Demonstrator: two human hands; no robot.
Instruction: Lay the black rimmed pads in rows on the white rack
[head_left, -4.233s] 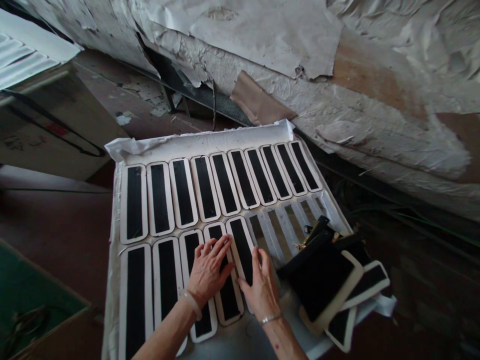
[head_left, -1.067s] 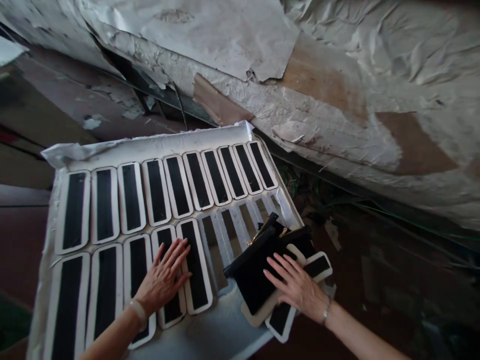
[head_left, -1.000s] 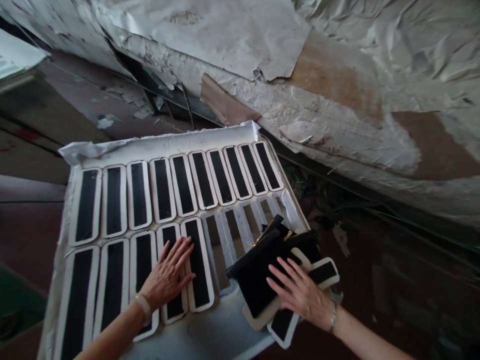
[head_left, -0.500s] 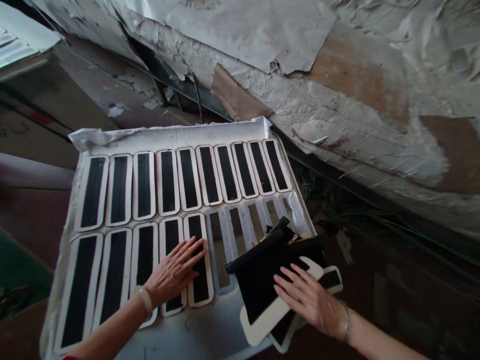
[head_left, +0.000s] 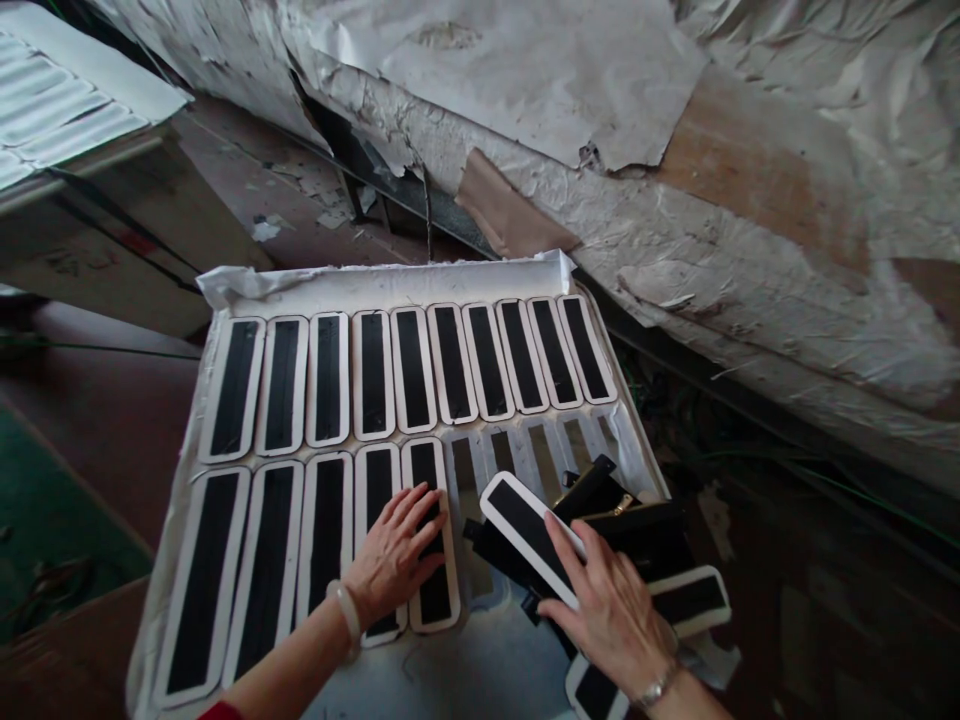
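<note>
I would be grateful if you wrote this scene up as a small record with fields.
Support: white-covered board
Far row: ten white-rimmed black strips, side by side
Near row: five similar strips, with bare striped surface to the right
Left hand: spread over the near row's right end
Right hand: gripping a slanted loose strip
Right side: black zippered items

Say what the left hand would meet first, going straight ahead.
Probably the pale rim of the black-centred panel under the left hand, then the uncovered dark strip beyond; the hand's height is hard to judge.
</note>
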